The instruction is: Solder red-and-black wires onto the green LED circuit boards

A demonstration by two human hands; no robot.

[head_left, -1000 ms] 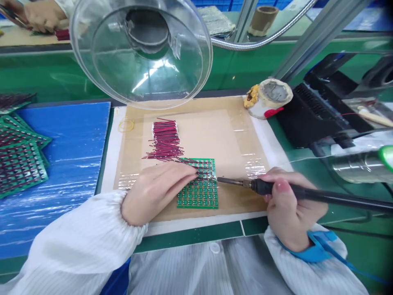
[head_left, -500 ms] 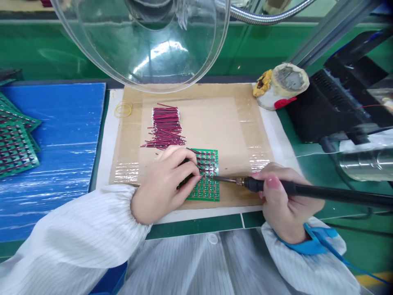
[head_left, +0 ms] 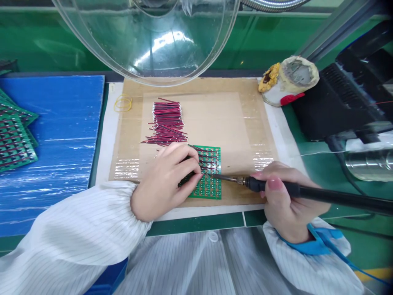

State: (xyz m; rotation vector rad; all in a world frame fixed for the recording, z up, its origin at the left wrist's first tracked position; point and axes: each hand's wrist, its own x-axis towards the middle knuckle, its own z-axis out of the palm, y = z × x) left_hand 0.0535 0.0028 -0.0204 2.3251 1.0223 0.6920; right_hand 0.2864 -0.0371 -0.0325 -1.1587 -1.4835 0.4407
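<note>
Fingers of the left hand (head_left: 166, 180) pinch a wire on the circuit board (head_left: 210, 180); right hand (head_left: 285, 196) (fist-wrapped) grips the soldering iron (head_left: 276, 189), tip just beside those fingertips.

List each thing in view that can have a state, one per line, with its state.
left hand: resting on the green circuit board, fingertips pinched at a wire.
right hand: closed around the soldering iron.
soldering iron: held nearly level, tip at the board.
green circuit board: flat on the cardboard mat, partly covered.
red wires: lying loose in a pile.
rubber band: lying loose.
cardboard mat: taped down.
</note>
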